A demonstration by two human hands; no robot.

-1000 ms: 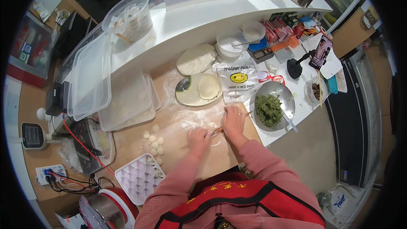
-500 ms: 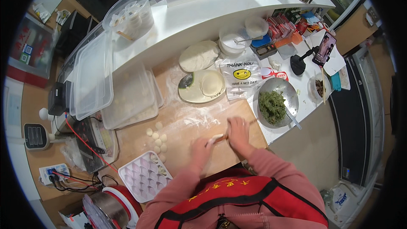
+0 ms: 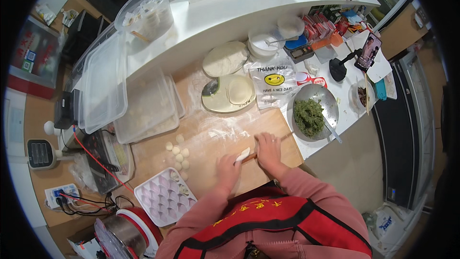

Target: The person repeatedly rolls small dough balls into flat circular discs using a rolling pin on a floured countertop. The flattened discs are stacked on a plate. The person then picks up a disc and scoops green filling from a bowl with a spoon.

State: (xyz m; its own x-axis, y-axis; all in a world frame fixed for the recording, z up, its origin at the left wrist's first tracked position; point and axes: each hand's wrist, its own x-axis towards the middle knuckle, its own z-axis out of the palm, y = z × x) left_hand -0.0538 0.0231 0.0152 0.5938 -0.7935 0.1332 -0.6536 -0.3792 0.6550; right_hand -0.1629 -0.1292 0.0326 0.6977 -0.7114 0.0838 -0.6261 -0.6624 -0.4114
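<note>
On the floured wooden board, my right hand presses over a thin wooden rolling pin, its fingers bent across it. My left hand pinches the edge of a small white dough wrapper, which stands up beside the pin between my two hands. Several small dough balls lie to the left of my left hand. Nearer to me sits a white compartmented tray, with a few folded dumplings along its right side.
Beyond the hands lie an oval plate with a dough round and another floury oval. A metal bowl of green filling stands right, near a phone on a stand. Stacked clear plastic boxes flank the board's left.
The wrapper has tipped up higher in my left hand. My right hand stays on the rolling pin, nearly in the same place. The whole view has shifted slightly.
</note>
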